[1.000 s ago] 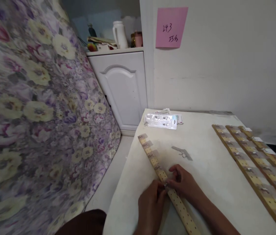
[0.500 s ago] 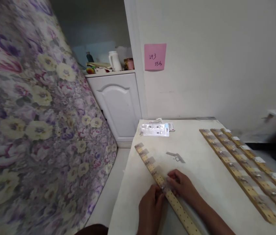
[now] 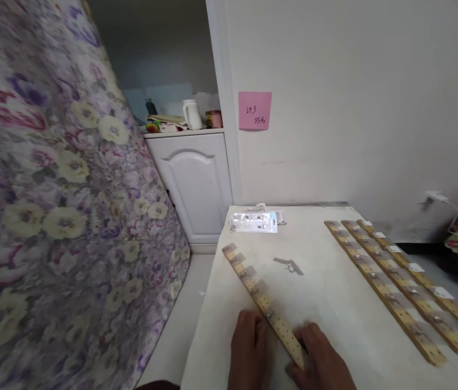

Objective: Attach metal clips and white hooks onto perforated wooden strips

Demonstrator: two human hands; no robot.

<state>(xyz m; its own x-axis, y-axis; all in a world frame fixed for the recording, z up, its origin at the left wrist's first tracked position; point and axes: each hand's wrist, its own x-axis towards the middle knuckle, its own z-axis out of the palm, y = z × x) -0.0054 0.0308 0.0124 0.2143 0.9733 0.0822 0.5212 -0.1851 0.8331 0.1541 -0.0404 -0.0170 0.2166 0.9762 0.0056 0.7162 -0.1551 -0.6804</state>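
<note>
A narrow wooden strip (image 3: 281, 326) with rows of small holes lies slantwise on the white table. Clear tabs with small metal pieces sit along its far half, the nearest metal piece (image 3: 270, 314) being just beyond my hands. Around the strip's near end, my right hand (image 3: 321, 358) is closed, thumb and fingers at its edges. My left hand (image 3: 248, 346) rests by the strip's left edge with fingers curled; whatever may be in them is hidden. Farther off lies a grey, flat angled piece (image 3: 289, 265) with a small metal part.
Several similar wooden strips (image 3: 379, 286) with clear tabs lie along the table's right side. Clear packaging with metal pieces (image 3: 253, 222) lies at the back left of the table (image 3: 216, 325). A floral curtain (image 3: 70, 216) hangs at the left; a white cabinet (image 3: 196, 184) stands behind.
My right hand has moved toward me along the strip to its near end. My left hand has drawn slightly back from the metal piece. The view has shifted slightly, and the strip's near end now shows.
</note>
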